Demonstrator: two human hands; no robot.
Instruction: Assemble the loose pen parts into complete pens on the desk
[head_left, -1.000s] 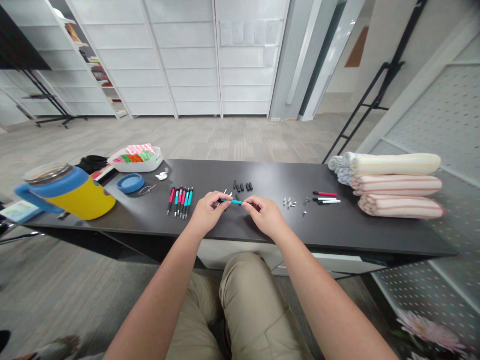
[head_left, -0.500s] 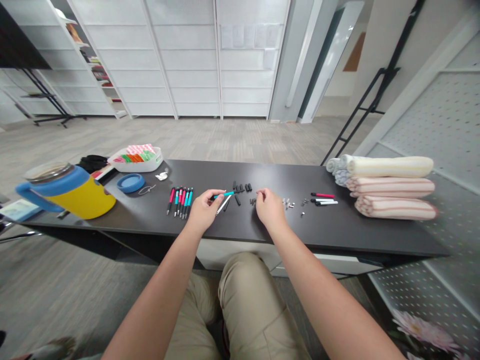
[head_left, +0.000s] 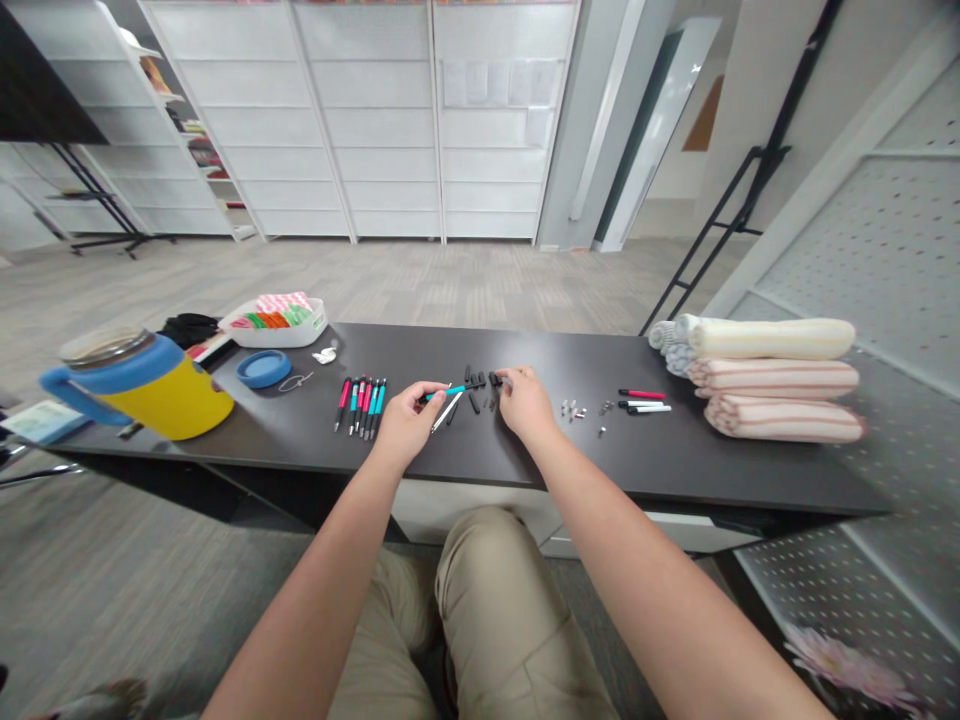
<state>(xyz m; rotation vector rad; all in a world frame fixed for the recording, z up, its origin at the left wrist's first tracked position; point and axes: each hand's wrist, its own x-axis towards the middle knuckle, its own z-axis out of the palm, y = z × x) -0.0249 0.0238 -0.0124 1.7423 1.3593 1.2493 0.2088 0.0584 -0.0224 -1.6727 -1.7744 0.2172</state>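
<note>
The left hand (head_left: 409,420) pinches a teal pen barrel (head_left: 444,394) between thumb and fingers, inboard of the dark tabletop's (head_left: 637,455) front edge. The right hand (head_left: 525,402), half curled, meets small black pen parts (head_left: 493,380); any grip is hard to tell. Teal and pink pens (head_left: 361,408) lie just left, their print too small to read.

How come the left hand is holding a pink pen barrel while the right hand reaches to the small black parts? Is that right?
Not quite: the left hand holds a teal pen barrel, not a pink one, as the head view shows. The right hand does reach to the small black parts, as you said.
</note>
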